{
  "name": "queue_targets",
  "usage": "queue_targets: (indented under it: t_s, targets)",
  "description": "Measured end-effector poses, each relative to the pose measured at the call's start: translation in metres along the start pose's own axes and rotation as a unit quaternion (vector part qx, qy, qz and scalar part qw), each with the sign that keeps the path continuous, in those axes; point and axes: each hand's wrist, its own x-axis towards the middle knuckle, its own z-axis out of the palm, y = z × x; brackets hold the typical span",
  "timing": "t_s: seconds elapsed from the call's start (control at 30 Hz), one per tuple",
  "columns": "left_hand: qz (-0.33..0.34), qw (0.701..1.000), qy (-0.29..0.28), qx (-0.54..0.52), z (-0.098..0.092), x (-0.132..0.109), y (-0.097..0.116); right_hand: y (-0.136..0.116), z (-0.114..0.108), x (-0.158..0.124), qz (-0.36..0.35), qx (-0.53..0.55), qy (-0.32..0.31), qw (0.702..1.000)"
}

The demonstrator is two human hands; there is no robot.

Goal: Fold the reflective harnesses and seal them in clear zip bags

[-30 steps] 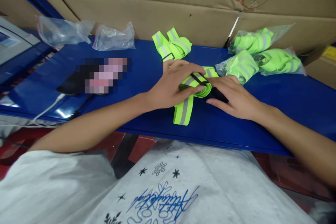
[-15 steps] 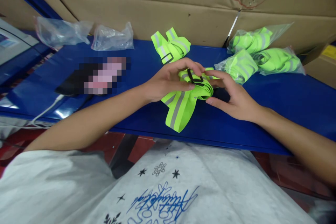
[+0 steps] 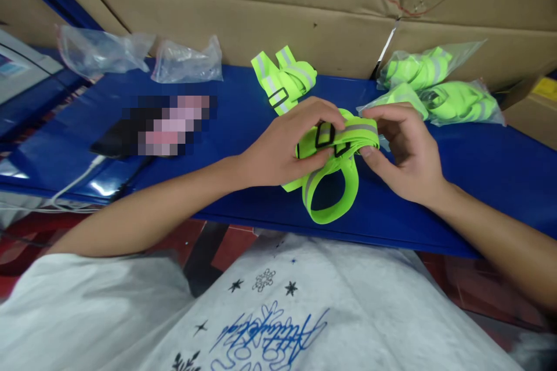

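A neon-green reflective strap (image 3: pixel 337 159) with grey stripes and black buckles is held just above the blue table (image 3: pixel 478 162). My left hand (image 3: pixel 287 142) grips its left side, thumb and fingers around the folded layers near a buckle. My right hand (image 3: pixel 404 148) pinches the folded right end. A loop of the strap hangs down toward the table's front edge.
Another folded green strap (image 3: pixel 282 78) lies behind my hands. Three clear bags of green straps (image 3: pixel 435 90) sit at the back right. Empty clear bags (image 3: pixel 139 58) lie at the back left, near a blurred dark object with a white cable (image 3: pixel 78 182). Cardboard boxes (image 3: pixel 278 6) wall the back.
The strap was pressed flat on the table, then lifted. Both hands have raised it and shifted right, and the hanging end has gone from a flat tail to an open loop.
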Motion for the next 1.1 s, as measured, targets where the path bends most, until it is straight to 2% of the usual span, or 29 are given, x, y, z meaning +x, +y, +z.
queue_targets:
  t_s: [0.17,0.37,0.5,0.6,0.7,0.83,0.93,1.0,1.1]
  targets:
    - [-0.025,1.000,-0.006,-0.010,0.003,-0.003,-0.008,-0.006,-0.001,0.002,-0.047,-0.084,-0.018,0.995]
    - [-0.076,0.995,0.005,-0.060,0.004,-0.003,-0.003,-0.003,-0.004,0.003,-0.078,-0.116,-0.056,0.989]
    - [-0.097,0.986,0.014,-0.135,0.009,-0.004,-0.007,0.001,-0.004,0.002,-0.029,-0.105,-0.128,0.986]
    - [-0.096,0.979,-0.008,-0.178,0.010,-0.005,-0.014,0.001,-0.003,0.001,0.032,-0.055,-0.153,0.986]
    - [-0.086,0.984,-0.032,-0.154,0.008,-0.005,-0.018,0.002,-0.002,0.002,0.093,0.042,-0.121,0.987]
    - [-0.054,0.997,-0.048,-0.038,0.006,-0.006,-0.017,0.006,-0.002,0.004,0.175,0.173,-0.073,0.966]
    - [-0.047,0.998,-0.049,0.004,0.006,-0.008,-0.018,0.011,-0.003,0.006,0.197,0.214,-0.033,0.956]
    - [-0.063,0.998,-0.026,0.014,0.006,-0.008,-0.019,0.012,-0.004,0.006,0.179,0.208,-0.019,0.961]
    - [-0.078,0.996,0.044,0.008,0.002,-0.006,-0.021,0.008,-0.008,0.007,0.153,0.180,-0.013,0.972]
